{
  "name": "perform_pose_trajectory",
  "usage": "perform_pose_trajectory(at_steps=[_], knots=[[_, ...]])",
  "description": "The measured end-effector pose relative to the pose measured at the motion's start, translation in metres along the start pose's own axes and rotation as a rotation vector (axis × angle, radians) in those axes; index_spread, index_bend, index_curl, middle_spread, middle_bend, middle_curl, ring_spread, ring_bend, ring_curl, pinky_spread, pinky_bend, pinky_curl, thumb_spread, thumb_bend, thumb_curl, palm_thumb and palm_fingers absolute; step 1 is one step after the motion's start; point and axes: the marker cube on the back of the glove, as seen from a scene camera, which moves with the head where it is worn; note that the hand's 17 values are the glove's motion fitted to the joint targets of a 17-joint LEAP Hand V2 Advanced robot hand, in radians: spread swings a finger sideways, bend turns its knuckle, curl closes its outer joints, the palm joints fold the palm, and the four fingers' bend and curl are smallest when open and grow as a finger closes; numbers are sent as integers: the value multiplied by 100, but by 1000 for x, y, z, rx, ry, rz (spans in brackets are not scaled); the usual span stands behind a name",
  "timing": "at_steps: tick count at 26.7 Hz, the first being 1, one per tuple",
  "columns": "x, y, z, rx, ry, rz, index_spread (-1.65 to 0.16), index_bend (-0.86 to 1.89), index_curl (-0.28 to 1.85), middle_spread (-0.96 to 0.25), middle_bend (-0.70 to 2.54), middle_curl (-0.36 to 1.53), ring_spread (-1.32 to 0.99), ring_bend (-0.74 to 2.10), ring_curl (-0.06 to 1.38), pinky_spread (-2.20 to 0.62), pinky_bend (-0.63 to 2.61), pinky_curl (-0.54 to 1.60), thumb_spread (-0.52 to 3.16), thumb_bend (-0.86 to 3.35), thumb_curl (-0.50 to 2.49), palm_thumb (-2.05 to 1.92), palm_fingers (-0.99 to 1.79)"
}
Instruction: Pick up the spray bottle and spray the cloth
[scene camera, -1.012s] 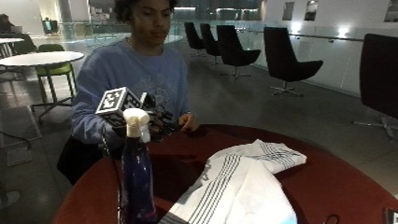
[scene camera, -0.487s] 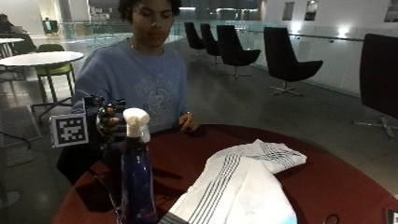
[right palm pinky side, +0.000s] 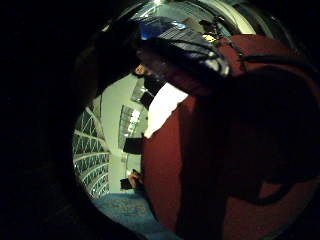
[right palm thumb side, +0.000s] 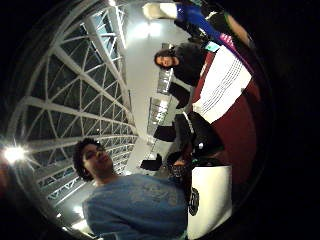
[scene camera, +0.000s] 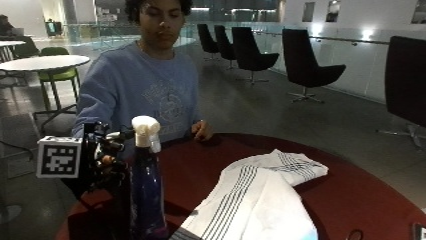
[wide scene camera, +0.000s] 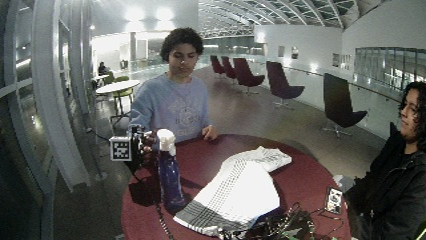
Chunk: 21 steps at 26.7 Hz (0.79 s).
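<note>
In the outside view, a dark blue spray bottle (scene camera: 148, 200) with a white nozzle head is seen standing upright on the round dark red counter (scene camera: 373, 200), near its edge. The gloved right hand (scene camera: 106, 155) is held just beside the bottle's upper part, at the level of the nozzle. Whether the bottle is touched cannot be told, and how far the fingers are curled cannot be made out. A white cloth (scene camera: 259, 200) with dark stripes is spread on the counter beside the bottle. The bare left hand (scene camera: 202, 131) is rested at the counter's far edge.

In the wide outside view, the spray bottle (wide scene camera: 168, 175) is shown upright with the cloth (wide scene camera: 239, 190) next to it, and the right hand (wide scene camera: 143, 145) is placed just beside the nozzle. A phone (wide scene camera: 333, 200) and a tangle of cables (wide scene camera: 279, 229) are seen near the counter (wide scene camera: 306, 175) edge.

In the thumb side palm view, the spray bottle (right palm thumb side: 192, 15) is seen apart from the palm, with the striped cloth (right palm thumb side: 222, 82) on the red counter (right palm thumb side: 235, 135) beside it.

In the little finger side palm view, the red counter (right palm pinky side: 210, 170) fills much of the frame, with part of the white cloth (right palm pinky side: 162, 107) visible on it.
</note>
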Motion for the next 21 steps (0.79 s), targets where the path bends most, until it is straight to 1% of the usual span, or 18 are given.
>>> perform_pose_trajectory(at_steps=[5, 12, 18, 21], knots=[[17, -39, 5, 33, 52, 60, -34, 10, 27, -2, 22, 37, 6, 30, 33, 24, 30, 34, 111, 11, 38, 70, 54], [40, -84, 21, 75, 111, 96, -37, 6, 23, -1, 19, 36, 8, 29, 33, 27, 42, 37, 106, 5, 37, 72, 45], [46, -100, 28, 177, 162, 46, -37, 2, 18, 0, 23, 37, 11, 37, 33, 30, 50, 39, 99, 1, 37, 75, 50], [45, -100, 33, 195, 201, 12, -37, 3, 16, 0, 23, 38, 12, 42, 34, 31, 53, 39, 96, -2, 37, 75, 52]])
